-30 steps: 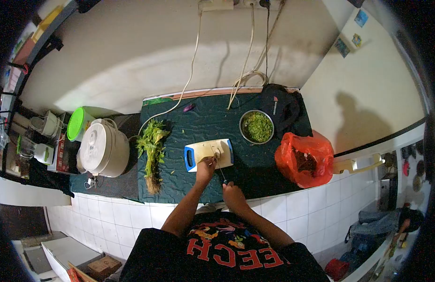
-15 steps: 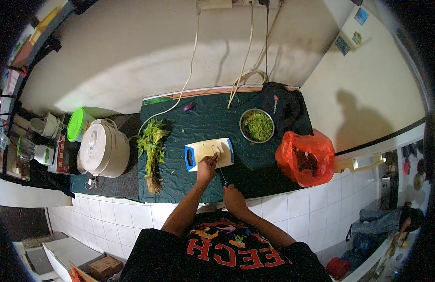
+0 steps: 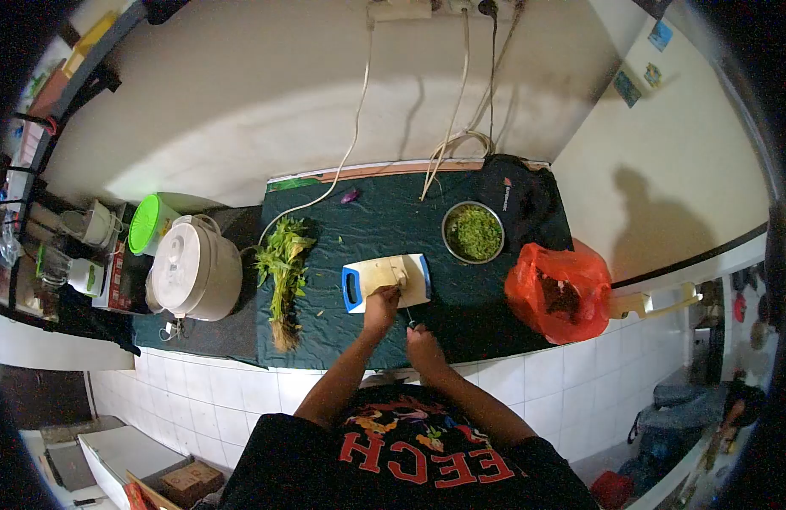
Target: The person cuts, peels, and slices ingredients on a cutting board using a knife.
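A white cutting board (image 3: 374, 275) with blue ends lies on the dark green cloth. My left hand (image 3: 381, 308) is over its near edge, fingers pinched together beside a small pale piece of food (image 3: 401, 274). What the fingertips hold is hidden. Just right of it, below the board, my right hand (image 3: 424, 348) is wrapped round the dark handle of a knife (image 3: 412, 325). The thin blade points away toward the board and the left fingertips; its tip cannot be made out.
Leafy greens with roots (image 3: 284, 272) lie left of the board. Beyond it to the right stand a bowl of chopped greens (image 3: 474, 234), a black bag (image 3: 529, 200) and a red plastic bag (image 3: 529, 297). A rice cooker (image 3: 193, 268) and purple shallot-like piece (image 3: 350, 195) are left.
The whole view has shifted slightly. My right hand and the knife have moved a little nearer the board, and less of the blade shows. My left hand keeps its place at the board.
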Available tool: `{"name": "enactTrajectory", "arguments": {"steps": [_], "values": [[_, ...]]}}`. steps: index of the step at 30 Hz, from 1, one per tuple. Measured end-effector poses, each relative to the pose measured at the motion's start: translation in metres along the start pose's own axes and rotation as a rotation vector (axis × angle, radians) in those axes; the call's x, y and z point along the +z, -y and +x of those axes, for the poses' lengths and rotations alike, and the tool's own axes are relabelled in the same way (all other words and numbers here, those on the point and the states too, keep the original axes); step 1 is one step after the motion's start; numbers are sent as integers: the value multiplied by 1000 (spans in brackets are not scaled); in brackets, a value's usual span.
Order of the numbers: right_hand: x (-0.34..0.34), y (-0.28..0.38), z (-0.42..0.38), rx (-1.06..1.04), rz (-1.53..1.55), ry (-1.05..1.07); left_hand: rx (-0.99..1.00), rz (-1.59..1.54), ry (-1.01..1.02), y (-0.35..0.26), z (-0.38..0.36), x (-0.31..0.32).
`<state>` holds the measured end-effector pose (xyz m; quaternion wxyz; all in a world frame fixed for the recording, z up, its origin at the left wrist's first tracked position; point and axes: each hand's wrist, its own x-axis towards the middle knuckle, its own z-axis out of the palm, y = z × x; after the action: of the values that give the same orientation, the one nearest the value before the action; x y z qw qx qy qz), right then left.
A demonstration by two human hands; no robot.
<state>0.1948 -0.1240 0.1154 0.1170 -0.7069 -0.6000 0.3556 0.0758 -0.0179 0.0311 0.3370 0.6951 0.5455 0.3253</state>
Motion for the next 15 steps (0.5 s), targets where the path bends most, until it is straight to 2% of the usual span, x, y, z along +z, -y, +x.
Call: {"name": "enactTrajectory", "arguments": {"steps": [3,5,6,8,9,11,15], "values": [[26,-22,23,-42,5,-50,47,36,14,12,1,3],[48,-43,35,-437,-213,-264,37,42,17,6,1,-1],[50,-47,41,-437,-212,-264,26,45,22,5,1,-1],[55,-53,52,-688,-299,-460,-6,34,31,3,2,-1],[62,-57,60,-688,-298,-461,-40,23,41,3,2,-1],[76,-61,72,-479,-161,-408,-32,27,35,6,2,0],[51,-41,59,-351,-68,-295,-31,27,33,7,1,0]]}}
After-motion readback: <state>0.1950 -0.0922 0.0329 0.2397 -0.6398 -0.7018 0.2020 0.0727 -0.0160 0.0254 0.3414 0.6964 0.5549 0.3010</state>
